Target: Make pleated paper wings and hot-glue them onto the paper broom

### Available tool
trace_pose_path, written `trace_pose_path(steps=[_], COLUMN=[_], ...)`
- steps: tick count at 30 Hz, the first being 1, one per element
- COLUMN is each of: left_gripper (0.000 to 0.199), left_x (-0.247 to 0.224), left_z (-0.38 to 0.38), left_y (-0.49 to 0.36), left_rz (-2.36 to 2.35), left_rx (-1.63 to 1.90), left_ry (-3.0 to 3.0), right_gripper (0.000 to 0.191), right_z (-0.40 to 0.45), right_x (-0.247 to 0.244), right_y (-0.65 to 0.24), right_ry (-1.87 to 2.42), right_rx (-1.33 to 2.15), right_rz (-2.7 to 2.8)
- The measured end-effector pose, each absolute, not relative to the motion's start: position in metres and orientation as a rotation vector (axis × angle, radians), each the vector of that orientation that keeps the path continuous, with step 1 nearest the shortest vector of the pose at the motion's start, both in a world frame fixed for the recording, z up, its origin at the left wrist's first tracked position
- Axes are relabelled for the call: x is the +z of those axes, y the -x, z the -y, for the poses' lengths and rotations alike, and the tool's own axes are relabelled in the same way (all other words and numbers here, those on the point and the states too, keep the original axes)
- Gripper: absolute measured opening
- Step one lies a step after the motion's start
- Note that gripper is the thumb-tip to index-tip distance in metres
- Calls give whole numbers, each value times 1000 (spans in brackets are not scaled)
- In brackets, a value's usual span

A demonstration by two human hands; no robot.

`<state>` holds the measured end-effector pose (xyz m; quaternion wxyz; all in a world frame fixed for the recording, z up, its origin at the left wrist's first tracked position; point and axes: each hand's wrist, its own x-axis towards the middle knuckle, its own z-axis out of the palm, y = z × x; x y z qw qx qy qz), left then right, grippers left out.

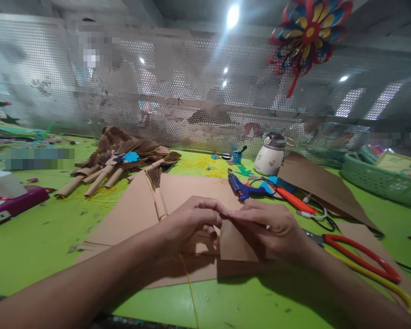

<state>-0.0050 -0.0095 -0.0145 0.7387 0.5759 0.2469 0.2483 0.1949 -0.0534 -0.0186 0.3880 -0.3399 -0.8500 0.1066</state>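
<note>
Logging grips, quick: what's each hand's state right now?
Left hand: curled, at the edge of the brown paper; whether it grips cannot be told.
Right hand: closed, pinching the brown paper.

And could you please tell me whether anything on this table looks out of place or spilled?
The yellow strands look untidy: they lie scattered loose toward the back of the green table, and another trails from near the left hand toward the front edge.

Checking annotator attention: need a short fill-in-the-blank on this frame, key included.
1. At the brown paper piece, the left hand comes together with the ____ hand.
2. In the picture, the glue gun lies to the ____ of the bottle.
3. The scissors have one red handle and one ____ handle.

Missing words: right; left; yellow.
</note>
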Motion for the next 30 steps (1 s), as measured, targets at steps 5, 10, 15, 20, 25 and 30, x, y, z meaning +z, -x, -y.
trace_pose_path(steps=[5,10,15,20,25,30], left_gripper=[24,22,13,11,13,21], left_x=[-15,-20,-20,-26,-27,-23], left_z=[7,5,7,9,9,11], left_y=[3,0,-2,-4,-3,-4], left_rz=[-628,-710,-775,-770,-771,-794], left_rx=[550,599,594,588,527,506], left_ry=[-1366,-1549,-1691,-1698,-1726,-1755], right_gripper=[25,19,18,32,26,25], right_z=[53,52,51,48,46,49], right_x=[-21,-19,-12,-17,-21,-19], right_y=[-192,-195,-199,-197,-197,-193], right_ry=[863,978,1166,1241,1238,1240], right_rx=[328,569,780,812,874,776], right_rz=[2117,1934,1951,1974,1926,1935])
